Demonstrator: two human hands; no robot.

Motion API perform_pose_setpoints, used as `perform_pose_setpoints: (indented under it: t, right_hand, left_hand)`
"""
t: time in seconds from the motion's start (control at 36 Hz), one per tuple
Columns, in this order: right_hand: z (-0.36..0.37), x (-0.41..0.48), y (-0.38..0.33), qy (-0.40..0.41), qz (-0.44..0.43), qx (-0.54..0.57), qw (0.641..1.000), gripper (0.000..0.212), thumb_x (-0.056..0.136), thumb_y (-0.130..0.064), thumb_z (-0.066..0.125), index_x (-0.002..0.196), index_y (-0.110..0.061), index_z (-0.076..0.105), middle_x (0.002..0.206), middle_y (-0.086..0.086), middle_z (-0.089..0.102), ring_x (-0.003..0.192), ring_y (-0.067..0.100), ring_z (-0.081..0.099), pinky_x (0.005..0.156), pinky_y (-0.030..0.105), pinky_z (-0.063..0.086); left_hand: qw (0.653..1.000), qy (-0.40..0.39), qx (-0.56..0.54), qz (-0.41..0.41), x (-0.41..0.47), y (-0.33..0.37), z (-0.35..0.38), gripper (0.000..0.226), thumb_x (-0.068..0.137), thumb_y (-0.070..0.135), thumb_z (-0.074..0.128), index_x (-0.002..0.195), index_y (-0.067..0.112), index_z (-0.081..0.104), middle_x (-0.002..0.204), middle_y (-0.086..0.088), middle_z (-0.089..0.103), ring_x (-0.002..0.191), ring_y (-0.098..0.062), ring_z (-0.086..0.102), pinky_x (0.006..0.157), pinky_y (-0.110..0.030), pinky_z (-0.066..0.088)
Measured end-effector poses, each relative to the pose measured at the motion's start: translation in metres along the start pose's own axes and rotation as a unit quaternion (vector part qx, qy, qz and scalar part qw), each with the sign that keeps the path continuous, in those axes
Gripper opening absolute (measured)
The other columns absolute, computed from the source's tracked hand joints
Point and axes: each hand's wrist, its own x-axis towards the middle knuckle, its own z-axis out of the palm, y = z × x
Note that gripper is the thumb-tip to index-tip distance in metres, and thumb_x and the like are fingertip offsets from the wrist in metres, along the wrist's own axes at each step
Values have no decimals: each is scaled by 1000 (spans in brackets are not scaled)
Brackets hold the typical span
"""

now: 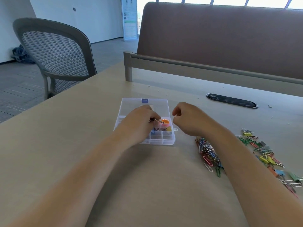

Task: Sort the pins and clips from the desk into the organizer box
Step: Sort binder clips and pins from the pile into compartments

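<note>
On the worktop (82,128), the organizer box (165,142) lies open just ahead of the person. Only some of its right-hand compartments show contents: an orange piece (165,120), something yellow and a few clips. Most of the job looks undone, since a paper clip pile (207,151) and a spread of binder clips (265,155) lie loose to the right, apart from the box. The left hand (139,122) hovers over the box, its grip pinched on thin metal clips (157,120) above a compartment. The right hand (188,118) hangs just beside the box's right wall, fingers curled; whether that grip grasps anything, I cannot tell.
</note>
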Motion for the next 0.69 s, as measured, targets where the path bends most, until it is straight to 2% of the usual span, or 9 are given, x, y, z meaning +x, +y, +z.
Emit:
perform_pose_setpoints:
  t: [0.11,0.19,0.25,0.33,0.39,0.47,0.56,0.64,0.69]
  right_hand:
    - [0,0,0,-20,-3,-10,1000,39,95,-10,41,132,-14,54,135,2,54,117,19,50,88,23,35]
    - [-1,-1,-2,-17,-14,-21,1000,39,100,-12,40,137,-13,52,141,3,52,125,19,49,91,21,32]
    - [-3,-4,-4,-9,-16,-8,1000,36,101,-15,41,134,-7,55,133,7,58,119,23,54,91,24,37]
    - [-4,-6,-4,20,-26,13,999,31,101,-16,42,120,1,59,108,14,68,102,29,60,90,37,46]
    - [-3,-5,-3,33,-29,20,999,30,101,-19,42,119,-6,62,102,6,70,95,20,60,83,32,45]
    - [-2,-1,0,57,-28,36,997,32,102,-21,42,126,-18,62,103,-5,70,84,3,54,73,19,36]
    - [-2,0,3,80,-26,56,995,29,100,-17,44,118,-20,66,95,-10,70,74,1,55,65,15,35]
    - [-2,0,5,76,-26,66,995,23,96,-14,51,107,-25,68,86,-15,66,79,1,57,62,14,37]
    - [-3,0,5,73,-32,62,995,17,93,-14,58,98,-27,69,80,-18,61,75,1,57,60,16,37]
  left_hand:
    - [1000,-26,-11,-4,-2,3,-3,29,97,19,50,121,18,65,110,1,56,97,-17,53,89,-26,41]
    - [999,-44,-18,-4,-4,4,-6,31,97,20,48,124,17,63,112,1,54,98,-17,52,91,-29,42]
    - [999,-49,-17,-5,-4,4,-7,31,98,21,46,125,17,62,115,3,52,98,-16,50,90,-26,39]
    - [998,-62,-14,-10,-3,2,-6,33,100,19,45,129,18,58,113,5,48,96,-15,49,85,-20,32]
    - [997,-73,-11,-13,-3,1,-6,33,100,21,48,131,19,58,108,6,47,94,-16,50,83,-20,32]
    - [998,-67,4,-7,-3,1,-8,34,96,23,55,130,20,60,109,4,52,93,-16,52,82,-21,34]
    - [999,-27,-18,-14,-4,1,-10,28,90,21,64,118,23,63,103,5,62,88,-13,53,77,-20,39]
    - [999,-7,-37,-22,-4,-2,-8,13,85,22,69,95,23,60,84,11,59,77,-12,54,60,-19,38]
    - [999,-13,-34,-22,-4,-2,-8,11,85,24,70,90,23,60,82,12,57,74,-9,53,58,-19,36]
